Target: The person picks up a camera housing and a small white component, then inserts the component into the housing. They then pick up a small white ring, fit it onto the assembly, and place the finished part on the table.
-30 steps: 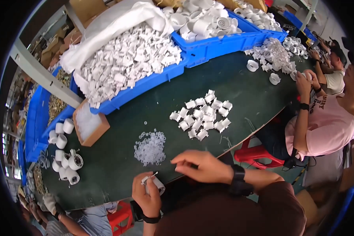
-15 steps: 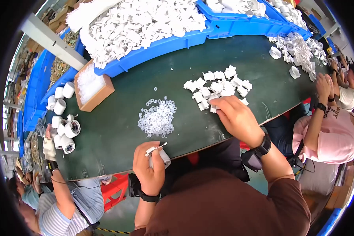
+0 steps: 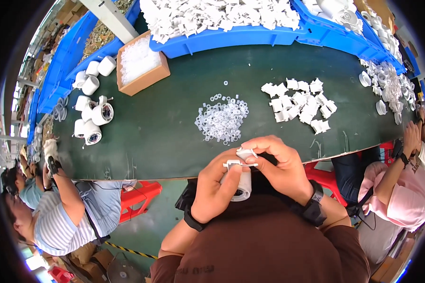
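Close to my body, my left hand (image 3: 216, 191) grips a white cylindrical housing (image 3: 243, 185) with a thin white arm sticking out at its top. My right hand (image 3: 284, 169) pinches a small white plastic clip piece (image 3: 245, 153) against the top of that housing, so the two hands nearly meet. Whether the clip is seated on it I cannot tell, as fingers cover the contact. Just beyond lies a heap of small translucent rings (image 3: 222, 119). To its right is a loose pile of similar white clip pieces (image 3: 301, 104).
White housings (image 3: 92, 114) cluster on the left of the green table (image 3: 174, 118). A cardboard box (image 3: 146, 80) of translucent parts and a blue bin (image 3: 222, 43) full of white pieces stand behind. White caps (image 3: 387, 87) lie far right. People sit on both sides.
My right hand has left the clip pile with a piece and come to the housing. My left hand has brought the housing rightward to meet it. The view has shifted.
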`<action>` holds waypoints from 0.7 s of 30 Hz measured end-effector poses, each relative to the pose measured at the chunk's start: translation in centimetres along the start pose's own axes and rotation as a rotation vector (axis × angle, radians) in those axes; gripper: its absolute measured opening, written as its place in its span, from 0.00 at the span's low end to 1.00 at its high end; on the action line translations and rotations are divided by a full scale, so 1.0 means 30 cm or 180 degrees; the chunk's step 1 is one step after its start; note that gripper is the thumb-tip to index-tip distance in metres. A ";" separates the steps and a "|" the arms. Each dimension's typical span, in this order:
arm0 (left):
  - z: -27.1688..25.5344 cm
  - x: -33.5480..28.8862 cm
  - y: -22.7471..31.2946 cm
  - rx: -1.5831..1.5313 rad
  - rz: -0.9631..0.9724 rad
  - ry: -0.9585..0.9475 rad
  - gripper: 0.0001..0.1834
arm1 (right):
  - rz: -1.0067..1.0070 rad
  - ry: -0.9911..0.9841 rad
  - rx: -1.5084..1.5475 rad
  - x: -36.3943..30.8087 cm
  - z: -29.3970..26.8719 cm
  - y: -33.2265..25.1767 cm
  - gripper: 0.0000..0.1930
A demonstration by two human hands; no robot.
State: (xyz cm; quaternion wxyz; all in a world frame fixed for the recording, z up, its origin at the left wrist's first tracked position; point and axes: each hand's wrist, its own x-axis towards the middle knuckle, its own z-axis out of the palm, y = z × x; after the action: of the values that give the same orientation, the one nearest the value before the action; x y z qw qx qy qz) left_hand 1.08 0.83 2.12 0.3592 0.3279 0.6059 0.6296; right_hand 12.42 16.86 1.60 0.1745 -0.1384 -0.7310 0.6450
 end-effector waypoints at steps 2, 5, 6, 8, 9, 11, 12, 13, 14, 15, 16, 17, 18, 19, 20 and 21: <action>-0.013 -0.003 0.009 0.0206 -0.0116 0.0068 0.13 | -0.0485 -0.0005 -0.0738 0.007 0.008 -0.010 0.16; -0.047 -0.007 -0.005 0.0446 0.0176 0.0039 0.12 | -0.0369 -0.0111 -0.0226 0.021 0.009 -0.017 0.16; -0.058 -0.009 -0.004 0.0445 0.0171 0.0058 0.12 | -0.0367 -0.0131 -0.0222 0.024 0.005 -0.029 0.16; -0.076 -0.011 0.002 0.0695 0.0417 0.0009 0.08 | -0.0300 -0.0547 -0.0724 0.031 -0.005 -0.058 0.17; -0.078 -0.011 0.007 0.0693 0.0415 0.0017 0.08 | -0.0299 -0.0556 -0.0724 0.036 -0.008 -0.064 0.17; -0.082 -0.012 0.014 0.0855 0.0496 -0.0049 0.07 | -0.0583 -0.0894 -0.1141 0.046 -0.010 -0.068 0.19; -0.082 -0.014 0.013 0.0857 0.0492 -0.0029 0.07 | -0.0589 -0.0913 -0.1136 0.051 -0.009 -0.069 0.19; -0.082 -0.017 0.009 0.0861 0.0519 0.0027 0.06 | -0.0363 -0.0980 -0.1042 0.056 -0.008 -0.070 0.19; -0.080 -0.021 0.004 0.0866 0.0544 0.0084 0.06 | -0.0136 -0.1049 -0.0947 0.058 -0.006 -0.070 0.20; -0.076 -0.024 -0.003 0.0869 0.0539 0.0100 0.06 | -0.0139 -0.1065 -0.0942 0.055 -0.004 -0.057 0.20; -0.069 -0.029 -0.011 0.1001 0.0539 0.0520 0.06 | 0.0050 -0.0911 -0.0447 0.044 0.000 -0.035 0.19; -0.063 -0.032 -0.021 0.1132 0.0534 0.0942 0.05 | 0.0242 -0.0753 0.0047 0.035 0.004 -0.020 0.19; -0.059 -0.032 -0.034 0.1563 0.0711 0.1183 0.05 | 0.0293 -0.0769 0.0481 0.023 0.010 -0.015 0.19; -0.055 -0.029 -0.036 0.1567 0.0687 0.1187 0.05 | 0.0311 -0.0778 0.0495 0.015 0.024 -0.021 0.19; -0.051 -0.025 -0.037 0.1852 0.0846 0.1319 0.06 | 0.0389 -0.0742 0.0792 0.011 0.046 -0.034 0.20; -0.046 -0.020 -0.038 0.2128 0.1009 0.1437 0.07 | 0.0470 -0.0691 0.1082 0.009 0.065 -0.044 0.21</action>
State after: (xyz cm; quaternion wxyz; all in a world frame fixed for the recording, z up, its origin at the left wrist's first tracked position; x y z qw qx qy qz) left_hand 0.29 -0.40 0.92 -0.0094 0.3693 0.7820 0.5020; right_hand 11.36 15.07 2.72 0.0679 -0.0898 -0.6141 0.7812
